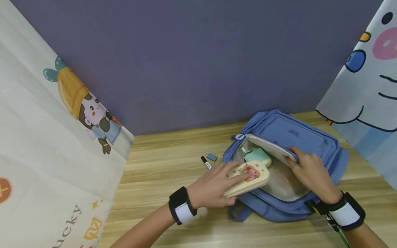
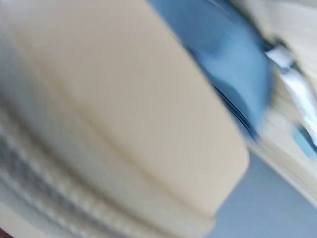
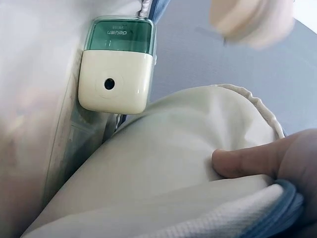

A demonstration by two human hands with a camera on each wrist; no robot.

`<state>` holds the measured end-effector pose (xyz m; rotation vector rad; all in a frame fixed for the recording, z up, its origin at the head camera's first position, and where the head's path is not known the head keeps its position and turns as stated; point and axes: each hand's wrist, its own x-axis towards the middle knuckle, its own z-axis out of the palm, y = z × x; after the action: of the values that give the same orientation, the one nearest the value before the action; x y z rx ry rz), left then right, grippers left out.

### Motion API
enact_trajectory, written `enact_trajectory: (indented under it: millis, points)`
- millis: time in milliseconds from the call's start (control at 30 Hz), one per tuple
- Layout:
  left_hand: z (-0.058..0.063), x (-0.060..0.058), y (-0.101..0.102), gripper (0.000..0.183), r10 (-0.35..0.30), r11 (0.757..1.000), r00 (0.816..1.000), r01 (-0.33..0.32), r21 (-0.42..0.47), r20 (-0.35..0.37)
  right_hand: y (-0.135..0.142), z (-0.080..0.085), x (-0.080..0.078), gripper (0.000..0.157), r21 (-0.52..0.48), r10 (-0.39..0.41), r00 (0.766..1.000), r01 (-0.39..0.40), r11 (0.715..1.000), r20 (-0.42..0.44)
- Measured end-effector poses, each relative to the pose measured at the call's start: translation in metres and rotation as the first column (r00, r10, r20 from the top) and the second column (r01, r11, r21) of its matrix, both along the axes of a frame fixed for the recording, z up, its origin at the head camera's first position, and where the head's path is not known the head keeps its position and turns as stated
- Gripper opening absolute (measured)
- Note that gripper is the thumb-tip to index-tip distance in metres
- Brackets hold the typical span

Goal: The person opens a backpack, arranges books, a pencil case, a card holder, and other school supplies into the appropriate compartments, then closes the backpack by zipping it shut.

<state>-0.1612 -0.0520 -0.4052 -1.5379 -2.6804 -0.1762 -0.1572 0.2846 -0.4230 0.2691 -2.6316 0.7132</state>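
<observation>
My left hand [image 1: 214, 184] grips a cream, rounded pencil case [image 1: 262, 174] with a pink and red picture on its top, over the opening of a blue backpack [image 1: 297, 129]. In the left wrist view the case is blurred and fills much of the picture. My right hand [image 1: 313, 172] pinches the edge of the backpack's pale-lined flap [image 1: 268, 146] and holds it up, thumb against the lining. Inside the opening sits a pencil sharpener [image 3: 116, 79], cream with a clear green end; the case stands just in front of it in the head view.
A black-and-white marker [image 1: 206, 162] and a small blue eraser [image 1: 212, 157] lie on the wooden table [image 1: 161, 162], left of the backpack. A grey-blue wall [image 1: 198, 69] rises behind, with printed cloths at both sides. One backpack strap [image 1: 240, 215] trails on the table.
</observation>
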Motion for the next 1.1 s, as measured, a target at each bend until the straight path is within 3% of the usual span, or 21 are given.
enact_trajectory:
  millis: [167,333,500,833,967,1100]
  points:
    - [-0.006,-0.004,0.058,0.081,-0.072,0.992,0.994,0.063,-0.107,-0.08,-0.002,0.005,-0.003,0.03,0.003,-0.002,1.0,0.002,1.0,-0.003]
    - [-0.018,-0.006,0.096,0.08,-0.05,0.975,0.991,0.022,-0.222,-0.124,-0.005,0.005,-0.002,0.03,0.01,0.004,1.0,-0.004,1.0,0.006]
    - [-0.026,-0.008,0.123,0.08,-0.008,0.958,0.996,-0.018,-0.286,-0.087,-0.008,0.003,0.002,0.03,0.022,0.006,1.0,-0.006,1.0,0.002]
    - [-0.036,-0.013,0.165,0.067,-0.005,0.969,0.985,-0.038,-0.246,-0.172,-0.009,0.009,0.007,0.031,0.044,0.016,0.999,-0.015,0.999,-0.035]
    - [-0.041,-0.014,0.176,0.059,-0.016,0.972,0.969,-0.043,-0.231,-0.247,-0.008,0.011,0.008,0.031,0.058,0.006,0.999,-0.004,0.998,-0.039]
    - [-0.048,-0.014,0.183,0.06,-0.017,0.975,0.94,-0.06,-0.215,-0.341,-0.006,0.013,0.009,0.031,0.068,0.0,0.999,0.002,0.998,-0.039]
